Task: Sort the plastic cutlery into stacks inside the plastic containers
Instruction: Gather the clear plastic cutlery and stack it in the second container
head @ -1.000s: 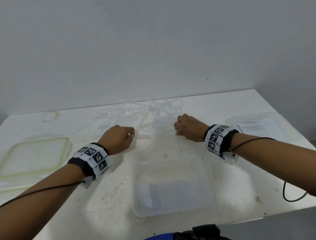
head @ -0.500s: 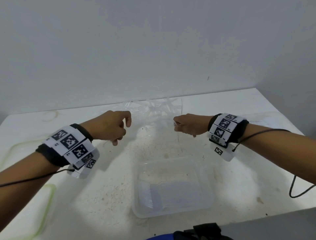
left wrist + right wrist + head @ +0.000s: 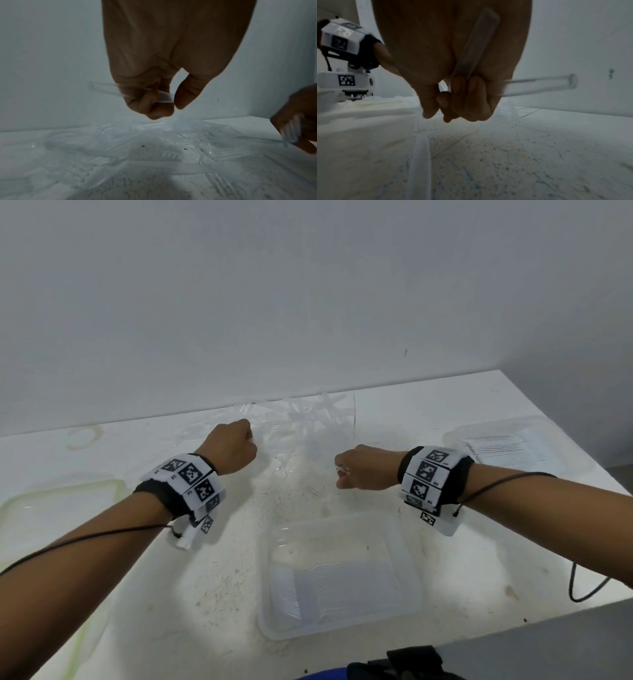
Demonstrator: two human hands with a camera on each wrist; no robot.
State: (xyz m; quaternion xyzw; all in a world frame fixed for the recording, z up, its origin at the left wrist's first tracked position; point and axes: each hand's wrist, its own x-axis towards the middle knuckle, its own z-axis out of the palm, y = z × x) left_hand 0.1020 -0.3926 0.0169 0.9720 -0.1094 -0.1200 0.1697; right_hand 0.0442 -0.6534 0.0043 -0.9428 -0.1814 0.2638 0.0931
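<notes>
Your left hand (image 3: pixel 233 451) is raised above the counter (image 3: pixel 462 559), its grip curled tight around one clear plastic utensil handle (image 3: pixel 109 89) that sticks out sideways past your fingers (image 3: pixel 147 102) in the left wrist view; which kind of utensil it is cannot be told. Your right hand (image 3: pixel 366 472) is also off the counter, at about 3 o'clock from the left one, its grip clamped on clear utensils: the right wrist view shows one handle lying up along your palm (image 3: pixel 476 44) and another poking out to the side (image 3: pixel 539 84). Beyond both hands, at 12 o'clock against the wall, the unsorted pile of clear cutlery (image 3: pixel 308 419) lies tangled on the counter. At 6 o'clock from your hands, near the front edge, sits a clear container (image 3: pixel 407 549) with a neat row of utensils (image 3: pixel 329 590) lying flat on its floor. At 3 o'clock, well apart, lies another clear container (image 3: pixel 534 426) with something lined inside. At 9 o'clock a green-rimmed lid (image 3: pixel 102 484) lies flat, partly hidden by your left forearm.
</notes>
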